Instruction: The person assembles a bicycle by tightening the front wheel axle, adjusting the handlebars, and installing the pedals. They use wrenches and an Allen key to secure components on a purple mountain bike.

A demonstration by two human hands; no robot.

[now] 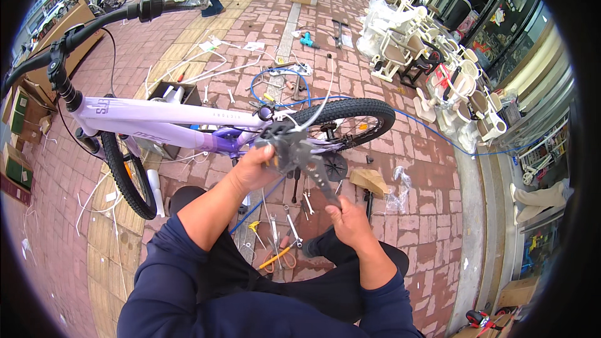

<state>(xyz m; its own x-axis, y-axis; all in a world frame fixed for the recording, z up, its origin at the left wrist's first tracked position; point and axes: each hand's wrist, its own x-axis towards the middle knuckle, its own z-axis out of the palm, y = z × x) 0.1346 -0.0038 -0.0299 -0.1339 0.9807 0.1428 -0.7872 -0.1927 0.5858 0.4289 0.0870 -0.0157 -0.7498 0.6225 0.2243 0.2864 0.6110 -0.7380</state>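
My left hand (253, 168) is closed round one end of a blurred black part with a flat, holed strip (316, 175); its exact kind I cannot make out. The fingers of my right hand (350, 220) grip the strip's lower end. This part is held up in front of the lilac bicycle frame (169, 117) and hides some of its rear. Behind it shows the bicycle's rear wheel (369, 119), with the front wheel (128, 178) at left. A pale cable or tube (327, 97) curves up beside the black part.
Wrenches (293, 225), orange-handled scissors (280, 258) and a yellow tool (254, 228) lie on the brick paving between my legs. A blue hose (426, 124) crosses the ground. Child seats (407, 44) are piled at right, near steps. A teal drill (308, 40) lies farther off.
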